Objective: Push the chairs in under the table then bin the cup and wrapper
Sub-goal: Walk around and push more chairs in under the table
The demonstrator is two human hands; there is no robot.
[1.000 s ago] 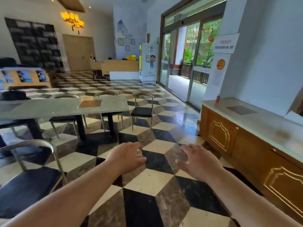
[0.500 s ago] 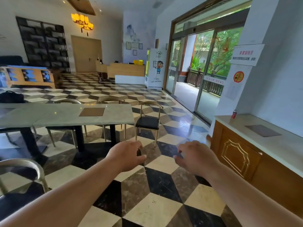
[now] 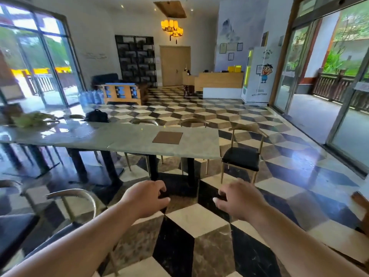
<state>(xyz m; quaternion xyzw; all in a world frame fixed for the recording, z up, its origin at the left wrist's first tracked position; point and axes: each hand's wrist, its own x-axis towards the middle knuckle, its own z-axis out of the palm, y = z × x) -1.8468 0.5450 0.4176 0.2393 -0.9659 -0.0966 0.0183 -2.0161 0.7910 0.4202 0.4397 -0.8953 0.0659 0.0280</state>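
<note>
1. The view has swung left over the last second: the wooden sideboard that filled the right side is gone, and the long grey stone-topped table (image 3: 127,140) on black legs now sits square ahead.
2. The black-seated chair with a brass-coloured metal frame (image 3: 242,154) at the table's right end stands clear of the top, its seat not tucked under. I judge it the likely chair to push in.
3. A 2nd chair with a curved metal back (image 3: 73,198) is near the left arm, also well apart from the table.
4. 2 more curved chair backs (image 3: 143,121) show beyond the far edge, apparently already in.
5. The left hand (image 3: 146,196) is loosely curled and holds nothing; the right hand (image 3: 236,198) has its fingers bent downward and is also empty. Both hang over the checkered marble floor (image 3: 197,218), as before.
6. No cup or wrapper can be made out; pale clutter (image 3: 34,118) at the table's far left is too blurred to name.
</note>
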